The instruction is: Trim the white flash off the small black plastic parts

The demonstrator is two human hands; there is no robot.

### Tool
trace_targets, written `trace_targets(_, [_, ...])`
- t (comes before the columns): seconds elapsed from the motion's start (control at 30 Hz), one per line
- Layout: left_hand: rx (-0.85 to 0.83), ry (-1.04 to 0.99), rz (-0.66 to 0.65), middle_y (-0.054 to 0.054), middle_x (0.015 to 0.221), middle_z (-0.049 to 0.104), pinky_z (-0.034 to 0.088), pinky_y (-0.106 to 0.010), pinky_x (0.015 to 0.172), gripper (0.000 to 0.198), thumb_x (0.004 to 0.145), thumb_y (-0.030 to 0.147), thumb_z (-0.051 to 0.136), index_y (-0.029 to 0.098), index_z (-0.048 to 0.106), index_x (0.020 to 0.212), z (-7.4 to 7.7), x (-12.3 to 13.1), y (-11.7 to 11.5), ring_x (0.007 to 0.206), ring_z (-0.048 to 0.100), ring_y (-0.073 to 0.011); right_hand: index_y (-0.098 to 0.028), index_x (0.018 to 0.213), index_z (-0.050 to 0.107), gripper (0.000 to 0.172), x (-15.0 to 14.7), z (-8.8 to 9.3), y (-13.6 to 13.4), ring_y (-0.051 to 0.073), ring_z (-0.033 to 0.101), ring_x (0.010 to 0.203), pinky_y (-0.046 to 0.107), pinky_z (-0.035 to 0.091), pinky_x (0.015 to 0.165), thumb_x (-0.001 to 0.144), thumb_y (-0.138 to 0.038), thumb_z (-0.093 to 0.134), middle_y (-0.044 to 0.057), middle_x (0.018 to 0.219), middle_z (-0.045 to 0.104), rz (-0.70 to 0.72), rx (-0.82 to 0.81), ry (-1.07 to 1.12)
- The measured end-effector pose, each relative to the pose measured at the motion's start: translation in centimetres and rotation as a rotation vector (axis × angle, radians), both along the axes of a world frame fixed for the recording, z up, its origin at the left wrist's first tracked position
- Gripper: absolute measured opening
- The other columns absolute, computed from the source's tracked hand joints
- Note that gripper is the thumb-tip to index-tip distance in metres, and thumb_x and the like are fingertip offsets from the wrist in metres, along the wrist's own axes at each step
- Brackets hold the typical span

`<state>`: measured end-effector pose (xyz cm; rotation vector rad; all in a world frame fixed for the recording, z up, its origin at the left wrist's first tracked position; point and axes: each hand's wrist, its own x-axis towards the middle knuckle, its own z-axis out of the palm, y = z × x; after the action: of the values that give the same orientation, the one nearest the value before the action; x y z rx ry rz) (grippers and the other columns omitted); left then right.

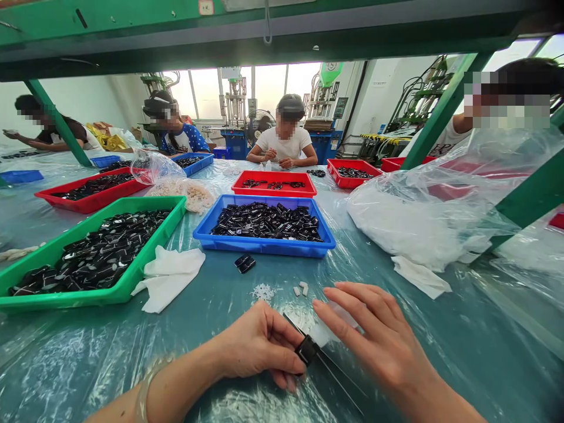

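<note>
Between the thumb and fingers of my left hand [264, 346] is a small glossy black plastic piece [307, 350]. A thin metal tool [337, 379], like tweezers, runs past that piece toward the lower right; whether my left fingers also grip it, I cannot tell. My right hand [374, 338] is spread just to the right, fingers stretched out and holding nothing visible. Under its fingers is something whitish and translucent, partly hidden. Ahead of my hands are a few small white plugs [301, 289] and a little heap of white bits [263, 292].
A blue tray [264, 249] and a green tray [101, 296] hold many black pieces. Loose black pieces [245, 263] lie before the blue tray. White cloths [170, 276] and a big clear bag [396, 223] flank the area. Green shelf posts rise left and right; several co-workers sit beyond.
</note>
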<state>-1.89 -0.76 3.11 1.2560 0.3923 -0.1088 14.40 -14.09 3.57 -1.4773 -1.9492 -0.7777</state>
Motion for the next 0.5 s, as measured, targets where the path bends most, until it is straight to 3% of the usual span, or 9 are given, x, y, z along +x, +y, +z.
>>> trace_targets(0.5, [0.015, 0.007, 0.023, -0.002, 0.057, 0.065, 0.048, -0.016, 0.048, 0.016, 0.058, 0.019, 0.073, 0.01, 0.072, 0.072, 0.06, -0.07, -0.04, 0.047, 0.059, -0.0079, -0.016, 0.105, 0.061, 0.032, 0.2, 0.37, -0.26, 0.026, 0.049, 0.106, 0.043, 0.037, 0.087, 0.099, -0.014, 0.03, 0.011, 0.103, 0.061, 0.03, -0.049, 0.022])
